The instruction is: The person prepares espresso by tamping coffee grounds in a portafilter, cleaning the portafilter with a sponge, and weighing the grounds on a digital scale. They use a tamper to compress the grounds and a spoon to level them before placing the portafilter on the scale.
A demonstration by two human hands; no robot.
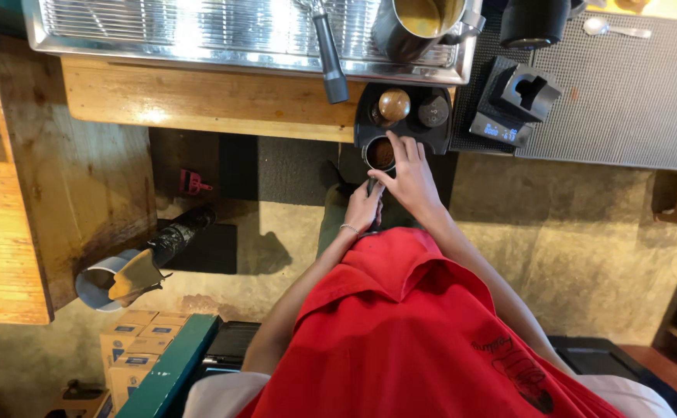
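A portafilter (380, 153) filled with dark ground coffee rests at the front edge of a black tamping mat (369, 101). My left hand (364, 207), with a thin bracelet at the wrist, grips the portafilter's handle from below. Fingers of my right hand (413, 179) lie over the right side of the basket's rim, touching it. On the mat just behind stand a tamper with a round wooden top (393, 104) and a dark round distributor (433, 112). A red apron (408, 333) covers my front.
A steel drip tray (199, 31) and a metal pitcher (419, 23) sit at the back on the wooden counter (199, 97). A small scale (498, 128) and a spoon (613, 29) lie on a grey mat (632, 101). A bin (118, 282) and cardboard boxes (133, 348) stand on the floor at left.
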